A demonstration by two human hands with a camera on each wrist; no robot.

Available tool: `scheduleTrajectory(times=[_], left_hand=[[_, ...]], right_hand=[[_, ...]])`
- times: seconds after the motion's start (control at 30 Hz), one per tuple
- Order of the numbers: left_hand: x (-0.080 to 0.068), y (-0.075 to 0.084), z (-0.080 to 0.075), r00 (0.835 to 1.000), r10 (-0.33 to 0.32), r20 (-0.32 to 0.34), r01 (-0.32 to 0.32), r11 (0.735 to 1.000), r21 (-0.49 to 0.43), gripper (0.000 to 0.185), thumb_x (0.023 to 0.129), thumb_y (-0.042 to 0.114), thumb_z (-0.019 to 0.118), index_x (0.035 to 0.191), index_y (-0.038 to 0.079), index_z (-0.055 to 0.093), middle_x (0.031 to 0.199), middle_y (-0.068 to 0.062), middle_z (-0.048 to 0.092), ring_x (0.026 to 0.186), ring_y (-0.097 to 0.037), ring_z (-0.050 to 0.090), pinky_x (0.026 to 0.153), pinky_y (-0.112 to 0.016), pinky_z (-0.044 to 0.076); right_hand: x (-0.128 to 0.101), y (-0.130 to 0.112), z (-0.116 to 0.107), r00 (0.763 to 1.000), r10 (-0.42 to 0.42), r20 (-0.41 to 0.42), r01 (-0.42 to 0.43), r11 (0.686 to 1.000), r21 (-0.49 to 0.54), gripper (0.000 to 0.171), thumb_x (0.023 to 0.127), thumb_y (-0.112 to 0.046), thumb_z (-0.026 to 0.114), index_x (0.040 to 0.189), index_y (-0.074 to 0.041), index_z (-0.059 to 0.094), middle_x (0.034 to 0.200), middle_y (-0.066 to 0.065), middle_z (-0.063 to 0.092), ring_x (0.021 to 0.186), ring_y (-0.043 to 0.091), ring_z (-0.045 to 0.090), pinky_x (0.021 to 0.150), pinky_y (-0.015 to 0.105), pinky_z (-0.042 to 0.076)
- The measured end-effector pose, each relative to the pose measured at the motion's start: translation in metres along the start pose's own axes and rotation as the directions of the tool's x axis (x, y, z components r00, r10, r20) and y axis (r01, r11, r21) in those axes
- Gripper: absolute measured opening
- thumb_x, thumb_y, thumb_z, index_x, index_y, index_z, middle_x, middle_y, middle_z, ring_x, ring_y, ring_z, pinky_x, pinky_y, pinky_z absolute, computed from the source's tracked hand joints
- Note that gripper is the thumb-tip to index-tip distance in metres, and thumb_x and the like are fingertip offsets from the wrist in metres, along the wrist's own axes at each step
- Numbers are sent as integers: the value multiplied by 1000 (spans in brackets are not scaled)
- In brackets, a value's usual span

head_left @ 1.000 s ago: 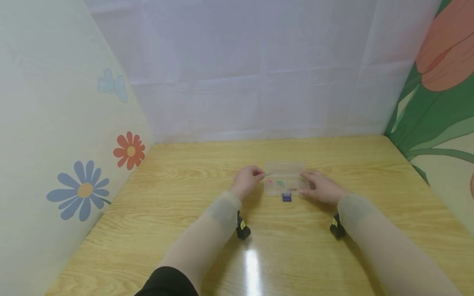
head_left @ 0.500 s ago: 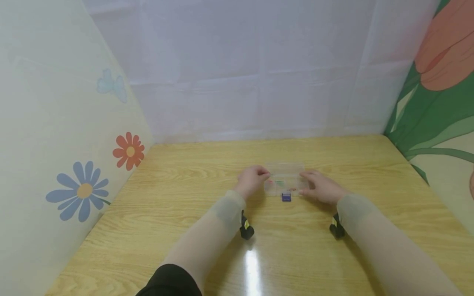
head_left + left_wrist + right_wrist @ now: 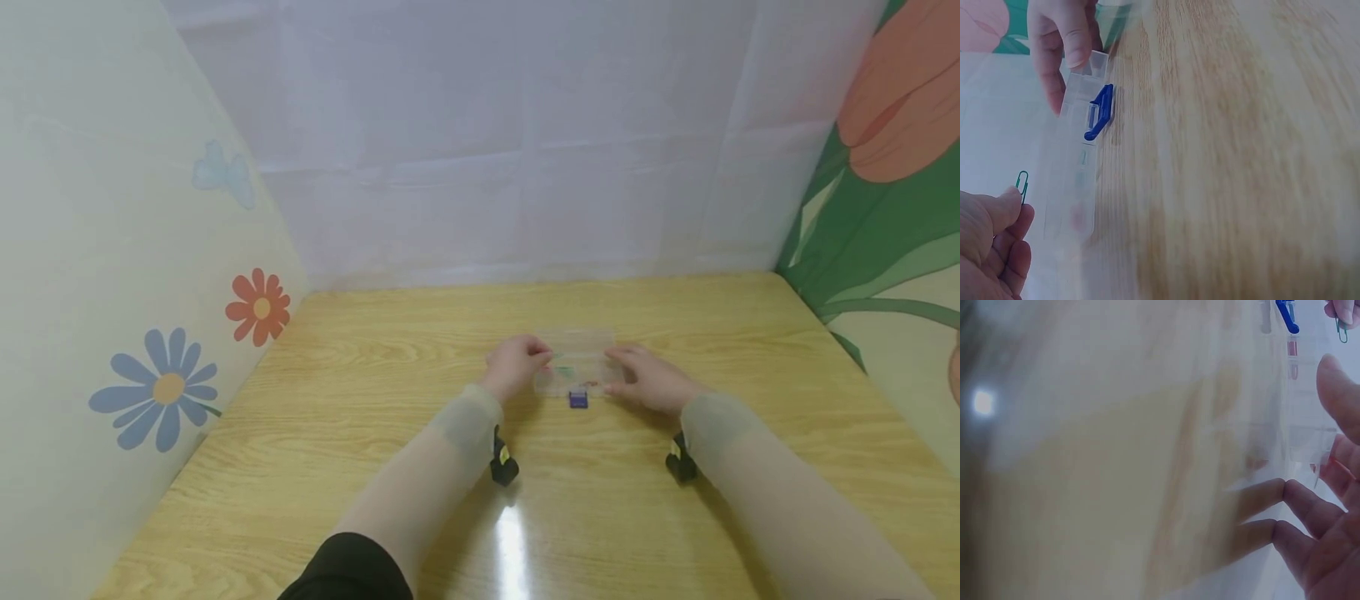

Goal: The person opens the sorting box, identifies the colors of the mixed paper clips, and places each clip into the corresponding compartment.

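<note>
A clear plastic compartment box [image 3: 553, 388] stands on the table with its lid [image 3: 576, 339] raised at the back. Its blue latch [image 3: 578, 400] hangs at the front. My left hand [image 3: 517, 365] pinches a green paper clip [image 3: 1023, 181] between thumb and fingertips, above the box's left part. At the box's right end, my right hand [image 3: 654, 382] holds it with thumb at the front and fingers behind; some fingertips rest on the table in the right wrist view. Small green pieces [image 3: 565, 371] and red pieces [image 3: 592, 384] lie inside, too small to identify in the head view.
The wood-grain table [image 3: 360, 417] extends around the box. A white cloth [image 3: 480, 150] hangs behind it. Flower-printed panels stand at the left [image 3: 97, 250] and right [image 3: 900, 250] sides. A bright light reflection shows on the near table surface.
My left hand has moved a little to the right with the green paper clip, further over the box's left compartments. The right hand and the box look unchanged.
</note>
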State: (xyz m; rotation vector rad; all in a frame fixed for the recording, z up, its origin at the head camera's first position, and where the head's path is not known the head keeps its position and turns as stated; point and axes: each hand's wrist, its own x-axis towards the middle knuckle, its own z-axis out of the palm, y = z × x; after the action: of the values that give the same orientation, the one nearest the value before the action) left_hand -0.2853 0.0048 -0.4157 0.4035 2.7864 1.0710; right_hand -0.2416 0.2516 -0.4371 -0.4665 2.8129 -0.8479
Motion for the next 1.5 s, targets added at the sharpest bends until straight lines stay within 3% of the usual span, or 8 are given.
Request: scheduleTrajectory(times=[0.5,1.1,1.5], left_hand=[[2,3,5,1000,3,-15,-3,999,33,13,94,30,62,97,20,70,79,13,66,84,-11,60,103,-49,20],[7,4,11,999,40,-34,-38,996,80,11,92,29,65,93,20,72,83,13,68,82,-11,58,94,-47,24],[5,6,15,999,33,-40,-28,994,102,12,92,30,65,93,21,72,89,12,69,88,-11,59,95,-47,24]], right_hand=[[1,-2,-1,1000,3,-3,-3,1000,4,73,92,-40,63,149,-6,32,153,23,23,136,47,27,107,62,20],[4,2,1,1000,-12,-8,12,1000,-11,74,91,-41,63,148,-5,33,151,25,25,135,48,29,106,62,21],[2,2,0,1000,8,13,-8,1000,3,74,92,-42,62,149,-6,32,152,25,25,135,48,28,106,62,21]])
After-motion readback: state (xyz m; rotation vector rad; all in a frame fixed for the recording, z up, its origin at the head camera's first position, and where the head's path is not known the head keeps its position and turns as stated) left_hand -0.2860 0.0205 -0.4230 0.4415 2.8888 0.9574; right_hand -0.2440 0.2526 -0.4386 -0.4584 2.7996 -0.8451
